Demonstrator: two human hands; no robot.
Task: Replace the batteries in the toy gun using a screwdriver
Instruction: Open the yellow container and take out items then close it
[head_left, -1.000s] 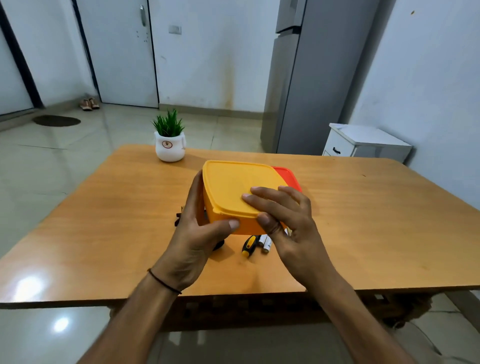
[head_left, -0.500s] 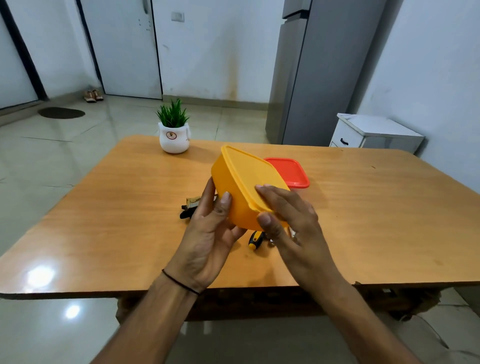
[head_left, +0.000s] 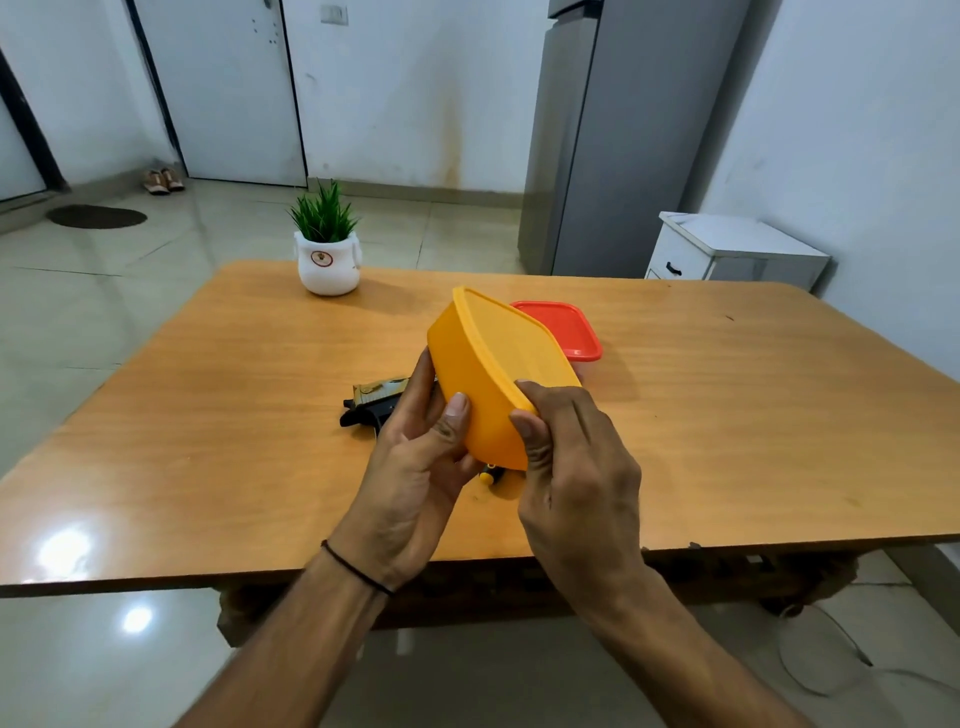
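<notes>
I hold a yellow lidded plastic box (head_left: 483, 384) tilted above the wooden table (head_left: 727, 441). My left hand (head_left: 415, 467) grips its underside, thumb on the side wall. My right hand (head_left: 571, 467) grips the near corner, thumb on the wall and fingers over the lid edge. The black and gold toy gun (head_left: 371, 402) lies on the table behind my left hand, partly hidden. Just the yellow-and-black tip of the screwdriver (head_left: 488, 475) shows under the box. The batteries are hidden.
A red-lidded container (head_left: 563, 330) sits on the table behind the yellow box. A small potted plant (head_left: 327, 249) stands at the far edge. A grey fridge (head_left: 613, 135) and a white cabinet (head_left: 727, 249) stand beyond the table.
Both hands have tilted the yellow box from nearly flat to steeply on its side and raised it. The toy gun has come into view behind my left hand.
</notes>
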